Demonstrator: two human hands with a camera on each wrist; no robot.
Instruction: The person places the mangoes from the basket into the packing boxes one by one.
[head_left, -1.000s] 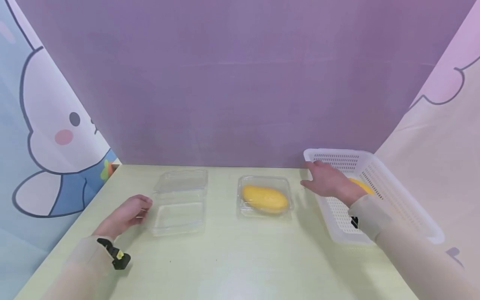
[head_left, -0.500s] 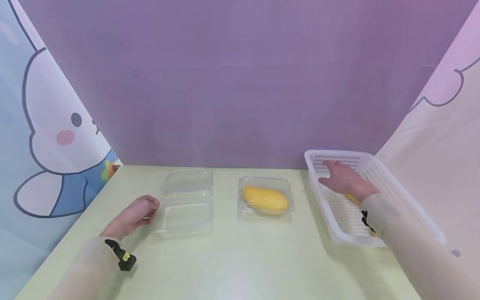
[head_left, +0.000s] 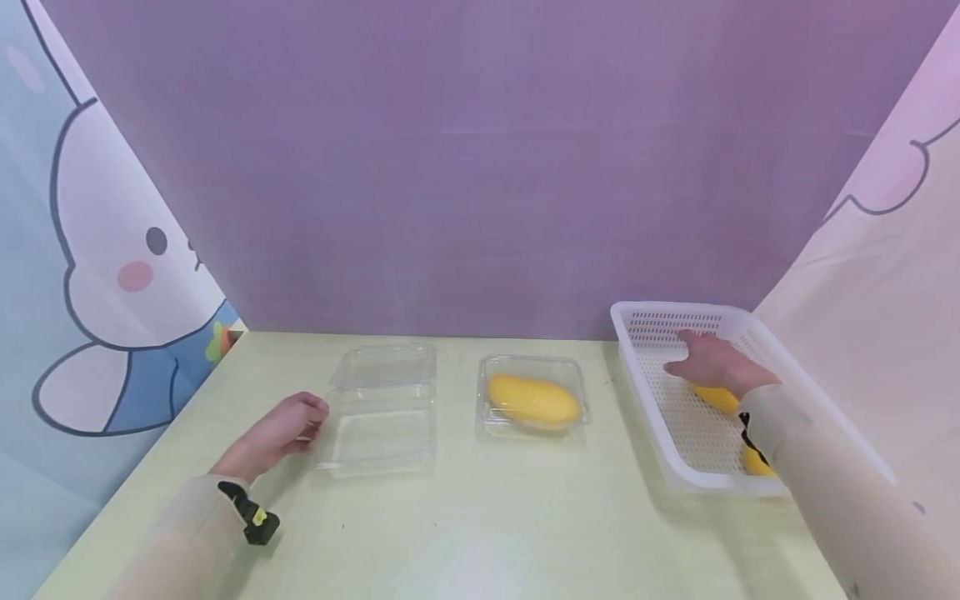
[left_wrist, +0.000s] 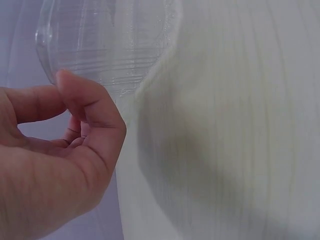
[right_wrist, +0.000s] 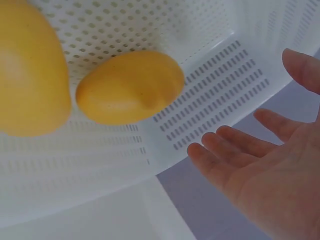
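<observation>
My left hand (head_left: 281, 431) pinches the left edge of an open clear plastic clamshell box (head_left: 381, 429), its lid folded back toward the wall. In the left wrist view, curled fingers meet the thumb at the corner of the box (left_wrist: 110, 55). Over the white basket (head_left: 651, 408) hovers my right hand (head_left: 712, 362), fingers spread and holding nothing. Beneath it lie a mango (head_left: 716, 398) and a nearer mango (head_left: 757, 463), partly hidden by the sleeve. The right wrist view shows the smaller-looking mango (right_wrist: 131, 87) apart from the fingertips.
Between box and basket stands another clear clamshell (head_left: 495, 364) with a mango (head_left: 534, 402) inside. Behind the pale table (head_left: 480, 517) rises a purple wall (head_left: 480, 167). Printed cloths hang at both sides.
The left hand and the open box have slid to the right. The right hand has moved from the basket's left rim rightward over its inside, and more of the mangoes shows.
</observation>
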